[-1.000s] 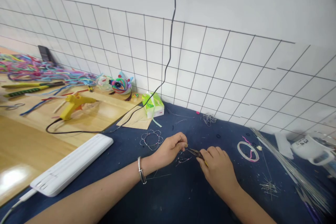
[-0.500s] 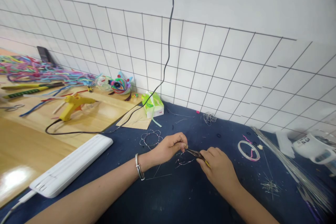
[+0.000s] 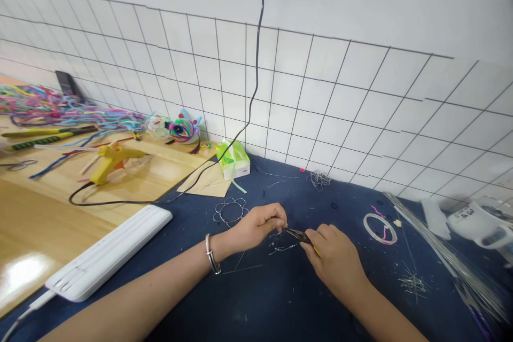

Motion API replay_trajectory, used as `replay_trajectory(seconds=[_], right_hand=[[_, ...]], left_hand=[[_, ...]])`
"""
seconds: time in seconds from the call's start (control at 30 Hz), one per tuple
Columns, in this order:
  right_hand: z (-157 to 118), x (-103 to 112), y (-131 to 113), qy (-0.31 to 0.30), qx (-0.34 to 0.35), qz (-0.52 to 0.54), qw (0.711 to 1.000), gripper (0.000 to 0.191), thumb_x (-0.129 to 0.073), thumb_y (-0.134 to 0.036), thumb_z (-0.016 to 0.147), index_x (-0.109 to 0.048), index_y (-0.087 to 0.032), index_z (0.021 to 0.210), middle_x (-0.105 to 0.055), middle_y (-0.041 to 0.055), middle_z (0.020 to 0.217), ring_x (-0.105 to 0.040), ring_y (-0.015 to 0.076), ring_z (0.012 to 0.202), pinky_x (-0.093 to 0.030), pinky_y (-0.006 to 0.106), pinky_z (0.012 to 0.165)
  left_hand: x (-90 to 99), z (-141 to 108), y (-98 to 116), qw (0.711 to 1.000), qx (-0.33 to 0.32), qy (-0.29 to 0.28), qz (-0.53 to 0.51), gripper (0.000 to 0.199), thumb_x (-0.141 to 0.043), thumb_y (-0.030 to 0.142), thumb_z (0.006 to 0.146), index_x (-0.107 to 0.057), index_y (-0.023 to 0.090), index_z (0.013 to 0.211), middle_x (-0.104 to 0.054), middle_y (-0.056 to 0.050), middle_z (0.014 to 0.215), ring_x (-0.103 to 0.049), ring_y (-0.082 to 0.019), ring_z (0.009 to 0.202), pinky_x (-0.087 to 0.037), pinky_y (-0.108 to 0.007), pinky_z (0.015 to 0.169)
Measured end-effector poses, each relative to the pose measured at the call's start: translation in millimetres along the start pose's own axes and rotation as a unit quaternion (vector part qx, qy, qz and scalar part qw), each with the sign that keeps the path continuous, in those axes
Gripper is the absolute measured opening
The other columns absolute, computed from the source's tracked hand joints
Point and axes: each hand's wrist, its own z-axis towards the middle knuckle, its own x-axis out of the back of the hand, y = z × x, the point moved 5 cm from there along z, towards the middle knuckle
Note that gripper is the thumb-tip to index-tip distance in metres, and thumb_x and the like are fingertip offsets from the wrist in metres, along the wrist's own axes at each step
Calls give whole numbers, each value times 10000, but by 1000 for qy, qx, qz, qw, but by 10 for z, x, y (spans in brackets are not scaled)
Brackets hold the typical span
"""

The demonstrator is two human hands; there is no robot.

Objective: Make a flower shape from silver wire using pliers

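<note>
My left hand (image 3: 266, 224), with a silver bangle at the wrist, pinches the end of a thin beaded wire piece (image 3: 284, 248) that hangs below the fingers. My right hand (image 3: 332, 251) is wrapped round pliers (image 3: 297, 234) with dark jaws and yellow handles. The jaw tips meet the wire at my left fingertips; the exact grip there is too small to make out. Behind my left hand, a flower-shaped wire ring (image 3: 230, 210) lies on the dark blue cloth (image 3: 256, 304).
On the left are a white power strip (image 3: 110, 251) and a yellow glue gun (image 3: 112, 160). Tissues (image 3: 233, 160) stand by the wall. To the right lie a white ring spool (image 3: 380, 228), wire scraps (image 3: 414, 284), long wires (image 3: 444, 254) and a white mug (image 3: 479, 222).
</note>
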Motion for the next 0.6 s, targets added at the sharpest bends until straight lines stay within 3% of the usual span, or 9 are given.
replay_trajectory(seconds=[0.2,0.4,0.6], right_hand=[[-4,-2,8,-2,-6,-1,1000,164,-436,-302,860,-576,-217,880,-494,32,746,-417,169,692,-274,286,621],[12,43,6,-1,-6,-5,1000,165,-438,-302,857,-570,-210,896,-489,42,768,-405,180,720,-265,301,641],[9,63,2,16,-3,-4,1000,162,-453,-297,851,-571,-204,911,-494,47,775,-399,181,718,-259,303,640]], left_hand=[[-3,-3,2,1000,-9,-11,15,151,-392,143,864,-542,153,848,-567,-11,783,-527,-107,706,-410,-246,676],[34,6,21,1000,-1,22,8,129,-406,182,871,-531,154,860,-575,-21,816,-533,-123,763,-413,-265,719],[22,18,17,997,17,19,-74,114,-403,183,876,-506,140,852,-582,-35,810,-551,-131,775,-427,-290,745]])
